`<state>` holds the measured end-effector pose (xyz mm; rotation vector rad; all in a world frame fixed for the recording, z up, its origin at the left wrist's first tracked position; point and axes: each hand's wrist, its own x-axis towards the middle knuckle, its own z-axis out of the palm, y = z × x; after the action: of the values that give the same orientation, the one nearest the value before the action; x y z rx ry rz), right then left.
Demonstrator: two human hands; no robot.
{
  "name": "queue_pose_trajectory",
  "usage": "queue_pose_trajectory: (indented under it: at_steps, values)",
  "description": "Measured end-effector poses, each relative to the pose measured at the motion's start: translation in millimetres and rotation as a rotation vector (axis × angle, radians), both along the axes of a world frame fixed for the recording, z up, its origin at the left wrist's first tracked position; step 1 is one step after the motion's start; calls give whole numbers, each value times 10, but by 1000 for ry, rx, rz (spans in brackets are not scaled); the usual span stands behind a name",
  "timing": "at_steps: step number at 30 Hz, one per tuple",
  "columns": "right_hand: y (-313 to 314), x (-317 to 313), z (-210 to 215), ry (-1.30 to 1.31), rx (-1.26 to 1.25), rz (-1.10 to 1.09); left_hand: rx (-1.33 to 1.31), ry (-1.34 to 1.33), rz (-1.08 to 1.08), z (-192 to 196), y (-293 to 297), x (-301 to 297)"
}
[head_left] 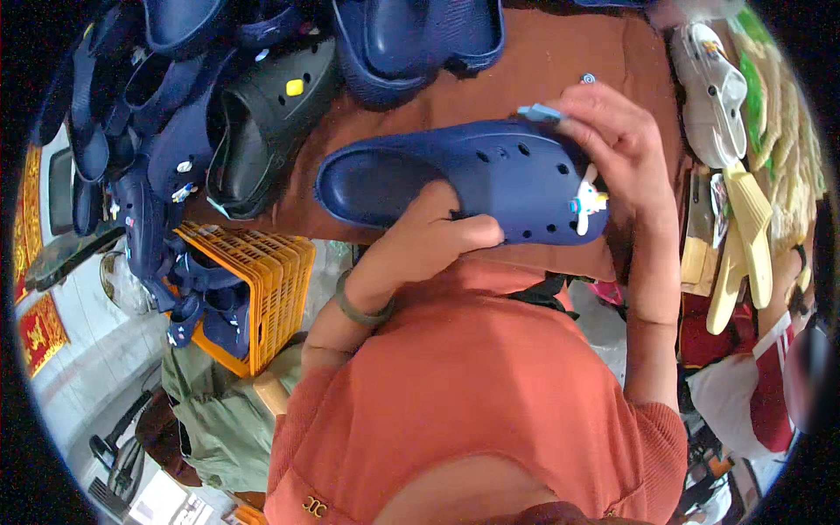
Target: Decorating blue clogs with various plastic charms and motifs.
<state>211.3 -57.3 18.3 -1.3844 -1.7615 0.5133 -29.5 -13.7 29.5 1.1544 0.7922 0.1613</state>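
A navy blue clog (385,179) with holes across its upper lies sideways before me, toe to the right. My left hand (429,227) grips it at the opening, fingers reaching inside and thumb on the near side. A white charm (586,206) with blue and yellow parts sits at the toe. Over the clog's far edge, my right hand (621,136) pinches a small light-blue flat piece (541,113) between thumb and fingers; its exact kind is unclear. Just beyond those fingers is a small round blue-and-white charm (588,79).
A black clog with a yellow charm (262,122) and several navy clogs (171,131) crowd the left of the brown table (560,44). An orange crate (284,289) of clogs stands below left. A white clog (709,96) and yellow slippers (744,236) are at right.
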Motion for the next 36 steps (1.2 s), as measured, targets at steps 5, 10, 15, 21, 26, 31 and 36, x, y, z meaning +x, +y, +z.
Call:
queue_pose_trajectory:
  at_steps: [5, 10, 15, 21, 26, 31, 36]
  values:
    - [23, -198, 26, -104, 57, 117, 149, -230, 29, -124, -22, 6]
    - [16, -296, 50, -302, 167, 169, 61, -140, -76, -195, 39, -69]
    - [-77, -398, 134, -503, 146, 165, 64, -140, -90, -171, 50, -53]
    - [-71, -410, 212, -574, 147, 147, 97, -144, -58, -194, 28, -33]
    - [-59, -409, 250, -585, 144, 240, 176, -192, -23, -202, -16, -36]
    - [-64, -403, 283, -600, 122, 298, 208, -206, -48, -219, -15, -42]
    - [-67, -389, 279, -638, 70, 335, 257, -277, -9, -290, -37, -40]
